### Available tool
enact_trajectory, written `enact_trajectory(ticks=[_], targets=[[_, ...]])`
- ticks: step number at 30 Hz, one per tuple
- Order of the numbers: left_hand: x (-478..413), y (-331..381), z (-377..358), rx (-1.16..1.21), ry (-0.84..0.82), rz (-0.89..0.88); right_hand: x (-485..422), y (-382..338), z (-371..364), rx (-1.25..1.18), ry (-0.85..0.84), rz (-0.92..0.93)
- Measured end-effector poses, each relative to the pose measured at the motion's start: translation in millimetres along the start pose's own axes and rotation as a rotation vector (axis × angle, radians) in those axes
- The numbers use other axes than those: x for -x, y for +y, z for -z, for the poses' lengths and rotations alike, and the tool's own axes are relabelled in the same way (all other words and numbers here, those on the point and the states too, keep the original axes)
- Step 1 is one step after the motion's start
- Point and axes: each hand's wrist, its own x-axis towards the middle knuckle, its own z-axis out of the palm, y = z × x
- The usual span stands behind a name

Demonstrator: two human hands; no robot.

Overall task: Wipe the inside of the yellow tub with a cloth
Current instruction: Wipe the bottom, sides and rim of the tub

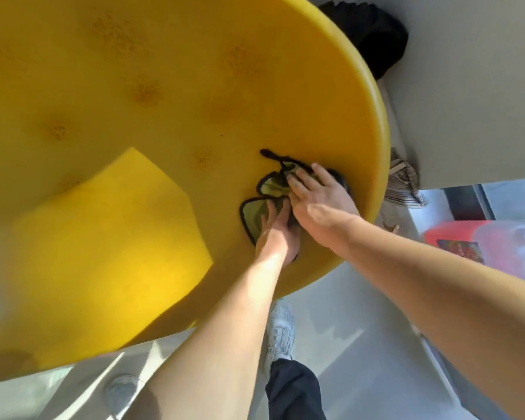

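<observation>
The yellow tub (134,116) filled most of the view, its inside facing the camera, with a bright patch of sunlight across its lower left part. Below and to the right of it lay a grey floor (340,313). A red container (479,237) stood on that floor at the right. Both hands reached into the tub near its right rim. The right hand (319,195) lay flat with straight fingers, pressing the cloth (255,213); the left hand (278,234), just beside and below it, pressed the same cloth with its fingers laid out. The cloth, yellow-green with black edging, lay crumpled against the tub's inner surface. A white shoe (281,328) showed below the tub's edge.
</observation>
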Motion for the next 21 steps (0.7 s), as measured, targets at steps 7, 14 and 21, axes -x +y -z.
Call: enact_trajectory(ticks=[7,14,21], targets=[[-91,44,15,-0.248,0.309,-0.325,-25,30,48,0.081,0.162,-0.320],[-7,-76,-18,-0.677,0.072,-0.222,-8,-54,-31,-0.166,-0.041,-0.002],[-32,8,11,-0.187,0.198,-0.262,-30,23,13,0.106,0.171,-0.095]])
